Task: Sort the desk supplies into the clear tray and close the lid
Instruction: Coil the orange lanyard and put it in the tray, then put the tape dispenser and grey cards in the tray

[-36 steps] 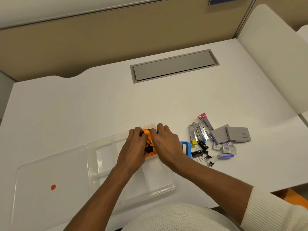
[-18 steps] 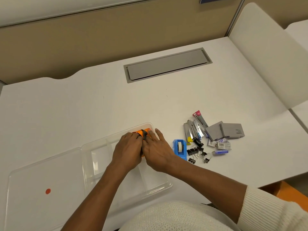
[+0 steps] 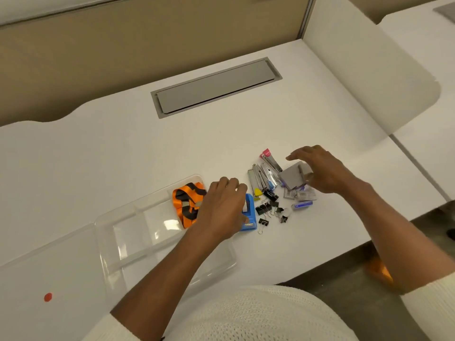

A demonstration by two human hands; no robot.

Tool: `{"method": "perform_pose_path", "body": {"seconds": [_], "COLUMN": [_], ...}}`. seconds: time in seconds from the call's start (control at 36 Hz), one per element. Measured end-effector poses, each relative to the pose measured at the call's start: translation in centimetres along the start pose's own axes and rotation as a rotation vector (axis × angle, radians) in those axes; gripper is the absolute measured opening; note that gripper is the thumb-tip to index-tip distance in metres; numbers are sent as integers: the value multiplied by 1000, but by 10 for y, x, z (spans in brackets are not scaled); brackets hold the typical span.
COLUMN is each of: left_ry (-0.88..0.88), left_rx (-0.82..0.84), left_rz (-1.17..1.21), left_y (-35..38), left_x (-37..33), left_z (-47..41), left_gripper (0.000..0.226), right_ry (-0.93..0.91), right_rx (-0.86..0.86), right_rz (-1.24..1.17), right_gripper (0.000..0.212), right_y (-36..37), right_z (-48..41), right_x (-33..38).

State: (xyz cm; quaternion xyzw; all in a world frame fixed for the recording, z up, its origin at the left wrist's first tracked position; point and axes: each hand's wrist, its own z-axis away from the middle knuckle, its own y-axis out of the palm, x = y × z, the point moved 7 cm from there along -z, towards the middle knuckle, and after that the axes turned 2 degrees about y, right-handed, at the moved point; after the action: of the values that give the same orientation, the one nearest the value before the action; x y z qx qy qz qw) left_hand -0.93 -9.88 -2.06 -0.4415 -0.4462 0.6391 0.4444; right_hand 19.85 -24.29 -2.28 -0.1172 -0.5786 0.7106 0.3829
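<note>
The clear tray (image 3: 138, 232) lies open on the white desk, its lid (image 3: 49, 267) flat to the left with a red dot on it. An orange and black lanyard (image 3: 187, 203) fills the tray's far right compartment. Just right of the tray, my left hand (image 3: 224, 210) curls over a blue tape dispenser (image 3: 250, 217) that sits on the desk. My right hand (image 3: 322, 171) hovers with spread fingers over grey cards (image 3: 293, 178). Between the hands lie several silver metal clips (image 3: 263, 175), black binder clips (image 3: 268, 207) and small staple boxes (image 3: 300, 195).
A grey cable hatch (image 3: 214, 87) is set into the desk at the back. A white divider panel (image 3: 369, 70) rises on the right. The desk's front edge runs close below the supplies, with an orange object (image 3: 379, 271) on the floor beyond it.
Both hands have left the lanyard in the tray's far right compartment. My left hand moved right onto the blue tape dispenser and my right hand reached right over the grey cards.
</note>
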Motion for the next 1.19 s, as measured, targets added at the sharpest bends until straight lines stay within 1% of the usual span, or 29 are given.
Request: {"method": "perform_pose_path", "body": {"seconds": [0.08, 0.17, 0.28, 0.39, 0.5, 0.72, 0.83, 0.89, 0.94, 1.06, 1.19], "left_ry": [37, 46, 71, 69, 62, 68, 70, 60, 62, 78, 39], "left_rx": [73, 150, 204, 230, 235, 221, 214, 194, 180, 147, 60], "left_rz": [-80, -145, -170, -157, -124, -92, -83, -92, -100, -91, 30], "left_y": [15, 27, 39, 45, 49, 53, 53, 54, 54, 50, 31], "left_x": [-9, -14, -18, -19, -18, -17, -18, -19, -20, -18, -11], "left_z": [-10, -15, -19, -20, -22, -22, -18, -16, -15, -16, -5], "left_gripper": [75, 89, 101, 104, 103, 101, 103, 100, 96, 93, 91], "right_ry": [-73, -149, -217, -255, -253, -180, -117, -76, -20, 86, 134], "right_rx": [112, 192, 225, 254, 295, 391, 437, 426, 386, 249, 60], "right_rz": [60, 115, 189, 205, 187, 114, 37, -19, -92, -338, -649], "right_gripper": [80, 84, 90, 91, 77, 61, 41, 32, 28, 27, 24], "right_y": [5, 13, 17, 15, 12, 16, 17, 12, 1, -28, -45], "right_z": [-6, -13, -25, -36, -47, -66, -66, -63, -59, -45, -22], "right_x": [-25, -36, -39, -37, -40, -51, -61, -65, -68, -63, -32]}}
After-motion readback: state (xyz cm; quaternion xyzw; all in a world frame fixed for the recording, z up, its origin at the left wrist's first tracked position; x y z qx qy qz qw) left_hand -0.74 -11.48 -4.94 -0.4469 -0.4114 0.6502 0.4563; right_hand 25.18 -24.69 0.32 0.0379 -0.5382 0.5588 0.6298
